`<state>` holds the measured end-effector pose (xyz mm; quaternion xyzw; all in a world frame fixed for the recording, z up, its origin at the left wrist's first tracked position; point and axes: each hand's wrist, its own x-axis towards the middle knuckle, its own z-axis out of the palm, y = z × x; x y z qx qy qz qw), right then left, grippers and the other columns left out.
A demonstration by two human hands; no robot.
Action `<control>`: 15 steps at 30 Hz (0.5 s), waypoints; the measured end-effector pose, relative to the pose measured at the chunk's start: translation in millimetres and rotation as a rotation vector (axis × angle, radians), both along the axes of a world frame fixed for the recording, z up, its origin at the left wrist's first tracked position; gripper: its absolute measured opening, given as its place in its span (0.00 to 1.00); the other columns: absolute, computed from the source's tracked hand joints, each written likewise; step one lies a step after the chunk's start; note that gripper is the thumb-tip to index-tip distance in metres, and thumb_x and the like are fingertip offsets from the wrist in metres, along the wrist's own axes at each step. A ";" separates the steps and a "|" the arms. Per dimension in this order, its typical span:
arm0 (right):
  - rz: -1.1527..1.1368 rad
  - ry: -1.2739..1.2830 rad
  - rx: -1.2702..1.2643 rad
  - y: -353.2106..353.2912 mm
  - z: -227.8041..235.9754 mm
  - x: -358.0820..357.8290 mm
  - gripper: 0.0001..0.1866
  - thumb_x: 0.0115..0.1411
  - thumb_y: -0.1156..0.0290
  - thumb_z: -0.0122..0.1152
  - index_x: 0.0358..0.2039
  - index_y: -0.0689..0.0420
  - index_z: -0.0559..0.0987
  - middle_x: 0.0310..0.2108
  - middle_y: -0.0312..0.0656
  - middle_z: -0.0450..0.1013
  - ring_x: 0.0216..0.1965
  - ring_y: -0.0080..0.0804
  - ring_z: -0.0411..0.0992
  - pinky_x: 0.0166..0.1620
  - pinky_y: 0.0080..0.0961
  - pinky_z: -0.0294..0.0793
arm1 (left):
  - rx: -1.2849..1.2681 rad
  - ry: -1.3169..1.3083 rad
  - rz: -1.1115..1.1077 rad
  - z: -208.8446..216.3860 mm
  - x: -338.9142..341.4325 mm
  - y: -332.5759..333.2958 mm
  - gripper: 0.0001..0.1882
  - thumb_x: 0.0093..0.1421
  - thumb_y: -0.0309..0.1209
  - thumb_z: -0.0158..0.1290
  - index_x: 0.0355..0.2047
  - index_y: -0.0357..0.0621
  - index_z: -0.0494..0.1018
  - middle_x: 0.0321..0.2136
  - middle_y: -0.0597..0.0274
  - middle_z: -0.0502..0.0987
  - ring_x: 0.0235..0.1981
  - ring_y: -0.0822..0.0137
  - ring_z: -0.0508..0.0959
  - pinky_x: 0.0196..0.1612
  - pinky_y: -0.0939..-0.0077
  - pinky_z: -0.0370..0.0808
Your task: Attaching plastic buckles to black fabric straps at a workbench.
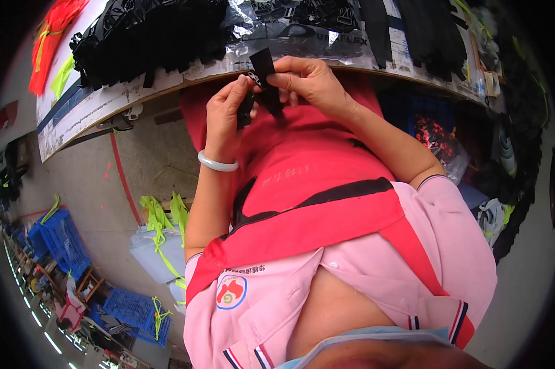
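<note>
My left hand (227,111), a pale bangle at its wrist, is closed with thumb and fingers on a small black buckle (253,77). A short black webbing strap (263,64) runs through or against the buckle; which of the two I cannot tell. My right hand (311,85) pinches the strap from the right side, close to the left fingertips. The strap's upper end sticks up free, and its lower part hangs in front of the red apron (296,147). More black material shows under the left fingers, too dark to make out.
Black straps with buckles (154,40) are heaped along the worktable (74,117). Beside them lies a clear plastic bag (289,46) of black buckles, then flat black strips (431,43). Blue crates (68,243) stand on the floor at left, near a light box with yellow-green strips (157,218).
</note>
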<state>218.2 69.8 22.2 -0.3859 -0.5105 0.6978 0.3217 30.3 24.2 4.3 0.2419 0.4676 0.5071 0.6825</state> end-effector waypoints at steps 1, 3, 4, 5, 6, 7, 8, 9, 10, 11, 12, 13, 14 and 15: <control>-0.018 -0.026 0.107 -2.1 -4.1 -2.5 0.09 0.58 0.68 0.64 0.38 0.57 0.81 0.35 0.32 0.73 0.30 0.14 0.71 0.28 0.12 0.71 | -0.036 -0.083 -0.102 -3.0 -4.5 0.8 0.11 0.61 0.34 0.56 0.37 0.37 0.77 0.21 0.67 0.75 0.15 0.79 0.71 0.17 0.88 0.64; -0.042 -0.015 0.236 -4.3 -10.4 -7.6 0.08 0.56 0.72 0.65 0.37 0.57 0.81 0.39 0.32 0.71 0.38 0.16 0.70 0.37 0.14 0.72 | -0.049 -0.025 -0.065 2.0 -0.4 0.0 0.11 0.60 0.34 0.57 0.35 0.37 0.77 0.19 0.67 0.74 0.14 0.79 0.70 0.17 0.87 0.63; -0.072 -0.004 0.405 -3.3 -9.3 -4.7 0.08 0.56 0.73 0.65 0.38 0.58 0.81 0.40 0.33 0.71 0.39 0.16 0.70 0.40 0.14 0.71 | -0.061 0.032 -0.035 5.1 1.4 0.6 0.11 0.60 0.34 0.57 0.34 0.37 0.77 0.18 0.68 0.73 0.14 0.78 0.70 0.16 0.86 0.63; -0.100 0.006 0.572 -1.2 -1.5 -4.1 0.08 0.56 0.75 0.65 0.38 0.59 0.80 0.41 0.34 0.71 0.41 0.17 0.70 0.43 0.15 0.71 | -0.065 0.031 -0.034 5.3 0.2 2.4 0.11 0.60 0.34 0.57 0.34 0.37 0.77 0.18 0.68 0.73 0.14 0.78 0.70 0.16 0.86 0.63; -0.099 0.128 0.457 1.1 18.4 0.1 0.07 0.59 0.80 0.59 0.37 0.59 0.79 0.39 0.36 0.72 0.41 0.22 0.70 0.49 0.19 0.67 | -0.029 0.067 0.012 4.9 -1.3 4.2 0.10 0.60 0.33 0.58 0.33 0.37 0.77 0.17 0.68 0.73 0.14 0.78 0.70 0.16 0.86 0.63; -0.115 0.221 0.436 1.6 50.9 6.8 0.06 0.60 0.81 0.56 0.37 0.60 0.77 0.37 0.43 0.74 0.39 0.27 0.72 0.47 0.23 0.70 | 0.003 0.101 0.057 4.1 -2.1 4.6 0.10 0.59 0.33 0.58 0.33 0.37 0.77 0.17 0.67 0.73 0.14 0.78 0.71 0.16 0.86 0.62; -0.206 0.221 0.558 5.8 62.7 22.8 0.04 0.62 0.78 0.54 0.37 0.61 0.76 0.33 0.49 0.75 0.35 0.31 0.73 0.43 0.28 0.74 | 0.000 0.176 0.114 8.9 -4.2 3.5 0.10 0.59 0.33 0.59 0.32 0.37 0.78 0.17 0.67 0.73 0.14 0.78 0.71 0.16 0.85 0.62; -0.226 0.372 0.741 20.3 77.6 37.1 0.05 0.64 0.75 0.53 0.38 0.63 0.75 0.30 0.51 0.74 0.29 0.31 0.74 0.35 0.26 0.75 | 0.028 0.250 0.148 10.4 -5.8 3.3 0.10 0.59 0.33 0.59 0.33 0.37 0.78 0.17 0.67 0.73 0.14 0.78 0.70 0.17 0.86 0.63; -0.320 0.411 0.664 16.3 110.1 27.8 0.07 0.64 0.69 0.54 0.36 0.61 0.74 0.24 0.43 0.73 0.21 0.27 0.70 0.27 0.22 0.72 | 0.040 0.286 0.156 6.8 -13.6 0.4 0.10 0.59 0.32 0.59 0.33 0.37 0.78 0.18 0.68 0.74 0.15 0.79 0.70 0.18 0.86 0.63; -0.456 0.413 0.619 3.0 143.6 27.4 0.11 0.65 0.63 0.54 0.34 0.58 0.74 0.18 0.36 0.71 0.14 0.23 0.66 0.20 0.18 0.68 | 0.075 0.295 0.113 5.9 -11.8 6.1 0.09 0.59 0.32 0.59 0.33 0.36 0.79 0.19 0.69 0.75 0.16 0.81 0.70 0.19 0.87 0.63; -0.270 0.364 0.548 11.0 143.0 44.0 0.09 0.65 0.67 0.54 0.35 0.61 0.75 0.23 0.42 0.73 0.20 0.24 0.70 0.25 0.19 0.71 | 0.081 0.294 0.105 1.0 -12.1 5.9 0.09 0.59 0.32 0.59 0.33 0.36 0.79 0.19 0.69 0.75 0.16 0.81 0.70 0.19 0.87 0.63; -0.084 0.313 0.474 24.1 138.8 60.8 0.08 0.65 0.71 0.54 0.37 0.63 0.76 0.29 0.48 0.75 0.25 0.25 0.73 0.30 0.19 0.73 | 0.136 0.319 0.120 -5.2 -12.3 4.6 0.09 0.59 0.31 0.59 0.33 0.36 0.79 0.21 0.70 0.76 0.19 0.82 0.70 0.21 0.88 0.64; -0.298 -0.319 0.647 26.4 101.0 52.1 0.09 0.64 0.69 0.56 0.37 0.61 0.77 0.27 0.39 0.75 0.22 0.18 0.71 0.26 0.13 0.70 | 0.176 0.363 0.157 -10.0 -14.8 0.1 0.09 0.59 0.30 0.59 0.33 0.36 0.79 0.22 0.70 0.76 0.21 0.83 0.70 0.23 0.89 0.64; -0.199 -0.042 0.278 19.8 95.1 22.6 0.09 0.63 0.67 0.58 0.36 0.60 0.77 0.26 0.31 0.73 0.24 0.12 0.68 0.26 0.12 0.68 | 0.173 0.361 0.157 -11.5 -13.1 -0.9 0.09 0.59 0.30 0.59 0.33 0.36 0.79 0.22 0.70 0.76 0.21 0.83 0.70 0.23 0.89 0.64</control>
